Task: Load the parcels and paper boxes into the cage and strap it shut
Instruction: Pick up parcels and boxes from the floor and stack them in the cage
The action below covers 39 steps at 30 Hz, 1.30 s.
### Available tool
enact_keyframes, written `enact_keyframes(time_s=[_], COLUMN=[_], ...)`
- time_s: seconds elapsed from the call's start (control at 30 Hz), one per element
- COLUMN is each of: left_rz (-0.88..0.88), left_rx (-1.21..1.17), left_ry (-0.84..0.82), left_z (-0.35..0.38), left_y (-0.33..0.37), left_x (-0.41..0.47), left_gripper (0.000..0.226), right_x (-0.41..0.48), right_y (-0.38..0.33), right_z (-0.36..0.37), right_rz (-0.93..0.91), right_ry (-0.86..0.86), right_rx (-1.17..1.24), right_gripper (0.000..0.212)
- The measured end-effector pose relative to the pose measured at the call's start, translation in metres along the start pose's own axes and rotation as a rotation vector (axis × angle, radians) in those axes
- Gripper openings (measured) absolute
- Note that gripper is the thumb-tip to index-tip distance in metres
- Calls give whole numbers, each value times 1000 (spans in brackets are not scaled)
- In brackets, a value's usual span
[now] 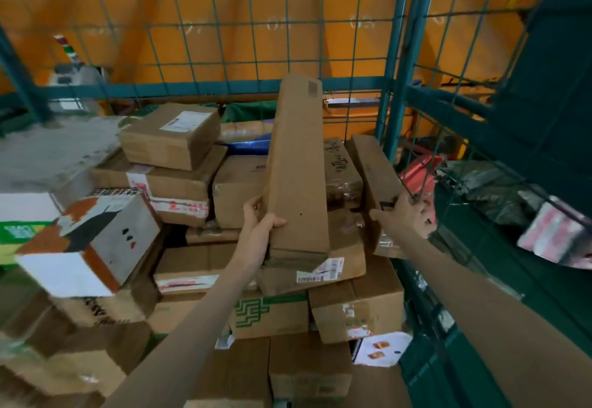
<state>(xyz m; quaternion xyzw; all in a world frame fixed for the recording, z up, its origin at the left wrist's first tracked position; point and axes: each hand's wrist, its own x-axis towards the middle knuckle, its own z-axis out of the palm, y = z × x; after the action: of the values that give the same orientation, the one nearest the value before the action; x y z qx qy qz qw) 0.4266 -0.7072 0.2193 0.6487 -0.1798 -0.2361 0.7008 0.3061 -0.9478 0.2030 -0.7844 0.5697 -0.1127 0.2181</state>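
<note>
Arms [179, 343] outstretched, the left hand [261, 225] clasps a tall carton [298, 167] standing on end at 12 o'clock in the cage [413, 55], the right hand [403, 215] grips a slim carton [374, 177] at 2 o'clock; unbraced, the tall one may topple.

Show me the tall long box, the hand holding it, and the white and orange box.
tall long box [296, 164]: head view, middle of its front face.
left hand [259, 228]: head view, middle of the hand.
white and orange box [128, 241]: head view, its white side face.
</note>
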Motion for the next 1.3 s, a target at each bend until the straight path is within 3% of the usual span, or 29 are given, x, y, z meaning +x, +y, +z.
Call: enact_keyframes(time_s=[0.27, 0.4, 0.53, 0.73, 0.97, 1.07, 1.17, 1.23, 1.3], left_rz=[-5, -19, -24, -30, -34, -47, -51, -46, -41], left_rx=[-29, -27, -58, -74, -42, -35, -48, -53, -36], left_ry=[21, 31, 41, 40, 40, 41, 15, -14, -50], left_z=[25, 32, 32, 32, 33, 38, 45, 52, 61], left_y=[-5, -10, -12, -16, -19, -17, -17, -14, -11], left_x=[0, -4, -11, -23, -29, -32, -33, -35, -36], left_gripper=[53, 56, 53, 55, 59, 62, 64, 55, 51], right_x=[11, 15, 12, 27, -5, -18, -39, -54, -69], right_y=[30, 44, 55, 72, 65, 63, 55, 47, 40], right_z=[-2, -7, -8, 9, -6, -8, -14, -17, -21], right_rz=[-68, -77, -105, -93, -212, -303, -352, -332, -288], right_ry=[-72, -164, -168, -208, -155, -43, -2, -114, -368], right_rx=[41, 42, -103, 38, -53, 93, 511, 787, 1053], right_gripper=[73, 83, 66, 84, 57, 53, 42, 35, 34])
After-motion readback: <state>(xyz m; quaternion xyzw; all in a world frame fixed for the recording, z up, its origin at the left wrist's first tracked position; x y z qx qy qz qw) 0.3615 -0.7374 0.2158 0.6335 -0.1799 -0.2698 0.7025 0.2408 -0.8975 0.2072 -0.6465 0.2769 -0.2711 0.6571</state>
